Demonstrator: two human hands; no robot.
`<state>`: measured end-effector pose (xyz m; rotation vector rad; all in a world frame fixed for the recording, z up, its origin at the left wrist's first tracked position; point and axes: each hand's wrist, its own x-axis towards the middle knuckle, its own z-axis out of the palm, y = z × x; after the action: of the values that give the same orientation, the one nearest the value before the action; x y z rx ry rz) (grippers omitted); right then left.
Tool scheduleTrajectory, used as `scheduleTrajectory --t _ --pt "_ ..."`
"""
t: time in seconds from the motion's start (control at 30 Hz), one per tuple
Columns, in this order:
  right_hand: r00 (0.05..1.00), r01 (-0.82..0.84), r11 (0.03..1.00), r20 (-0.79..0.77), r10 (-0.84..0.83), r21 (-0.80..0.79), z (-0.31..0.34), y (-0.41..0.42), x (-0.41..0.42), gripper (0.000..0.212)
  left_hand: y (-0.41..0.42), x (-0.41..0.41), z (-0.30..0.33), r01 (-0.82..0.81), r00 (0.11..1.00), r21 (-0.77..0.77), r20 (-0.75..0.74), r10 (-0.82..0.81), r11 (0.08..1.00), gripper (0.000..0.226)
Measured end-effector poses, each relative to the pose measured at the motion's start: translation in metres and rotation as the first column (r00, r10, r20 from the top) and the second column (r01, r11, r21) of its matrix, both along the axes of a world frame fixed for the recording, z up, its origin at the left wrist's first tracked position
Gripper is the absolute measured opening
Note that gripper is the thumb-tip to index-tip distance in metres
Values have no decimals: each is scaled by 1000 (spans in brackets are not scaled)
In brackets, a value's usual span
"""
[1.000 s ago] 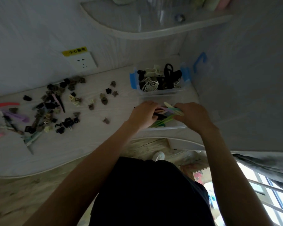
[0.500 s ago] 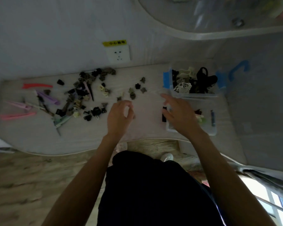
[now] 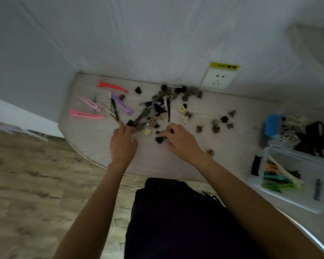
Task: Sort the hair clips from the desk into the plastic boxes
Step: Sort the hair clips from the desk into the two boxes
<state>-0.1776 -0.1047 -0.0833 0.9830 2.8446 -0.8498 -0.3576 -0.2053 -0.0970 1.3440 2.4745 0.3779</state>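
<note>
Both hands down at the near edge of the pile of clips (image 3: 163,109) on the desk (image 3: 238,139). My left hand (image 3: 123,143) curls over the ends of the long clips; whether it grips one I cannot tell, blurred. My right hand (image 3: 180,142) has loosely bent fingers over small black claw clips (image 3: 160,139), not clearly pinched. Boxes sit far right: near box (image 3: 295,200) takes long clips, far box (image 3: 273,126) claws. Best to gather one kind per hand, pinching firmly so none scatter.
</note>
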Motion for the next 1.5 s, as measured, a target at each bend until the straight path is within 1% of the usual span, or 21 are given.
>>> scheduleTrajectory --t 0.03,0.1,0.17,0.2,0.23,0.3,0.33,0.37,0.43,0.53,0.6,0.67,0.83,0.93,1.03,1.13,1.2,1.27,1.33,1.4,1.5 --pt "999 33 999 -4 -33 22 -4 4 -11 26 -1 -9 -3 3 1000 3 13 -3 1000 36" --pt "979 198 980 -48 -197 11 -6 15 -11 19 3 -11 -4 32 998 14 56 -32 999 35" --pt "930 363 932 -68 -361 11 -7 25 -6 17 7 -15 -6 52 994 18 99 -53 998 35" --pt "909 415 909 -50 -413 46 -6 28 -4 17 9 -17 -6 55 992 16 115 -56 998 35" --pt "900 435 893 -34 -434 120 -4 30 -1 17 10 -19 -7 59 991 12 124 -60 998 36" --pt "921 383 884 -36 -388 270 0 29 0 16 11 -21 -8 65 987 6 145 -65 998 36" --pt "936 347 895 -44 -349 281 1 26 -2 15 12 -21 -8 72 985 4 154 -72 997 37" --pt "949 313 919 -31 -315 240 3 22 -7 16 13 -21 -7 79 982 1 170 -78 997 39" --pt "965 250 960 55 -258 123 0 11 -20 23 16 -22 -6 88 974 -12 210 -84 996 44" --pt "963 203 976 162 -214 80 -12 3 -35 37 19 -22 0 89 961 -15 266 -82 996 51" --pt "960 219 974 165 -226 64 -15 3 -36 37 16 -21 1 93 955 0 285 -89 996 51" --pt "954 253 967 156 -257 42 -15 4 -34 34 12 -19 0 89 958 7 272 -88 996 45" --pt "934 357 933 33 -355 -43 -8 9 -27 17 11 -21 -1 48 959 -35 282 -36 998 33" --pt "892 451 889 4 -452 -84 1 24 -32 22 15 -21 0 52 966 -68 257 -32 996 33" --pt "872 490 870 9 -490 -65 7 48 -46 27 19 -20 2 40 962 -78 273 -17 996 32" --pt "861 508 860 26 -508 -48 10 70 -63 22 18 -22 7 -9 946 -54 322 26 999 28" --pt "864 503 863 60 -501 -40 10 78 -73 20 14 -24 12 -47 938 -26 343 53 999 25" --pt "883 463 886 89 -460 -22 5 82 -80 24 10 -26 15 -79 933 0 352 74 997 22" --pt "893 444 896 88 -441 -18 0 84 -83 27 8 -26 16 -93 941 30 331 78 995 20" --pt "880 474 880 66 -471 -38 -4 85 -84 24 11 -26 13 -84 955 51 288 66 995 19" --pt "856 517 852 64 -514 -77 -3 82 -80 23 24 -25 11 -13 975 -26 223 18 1000 22"
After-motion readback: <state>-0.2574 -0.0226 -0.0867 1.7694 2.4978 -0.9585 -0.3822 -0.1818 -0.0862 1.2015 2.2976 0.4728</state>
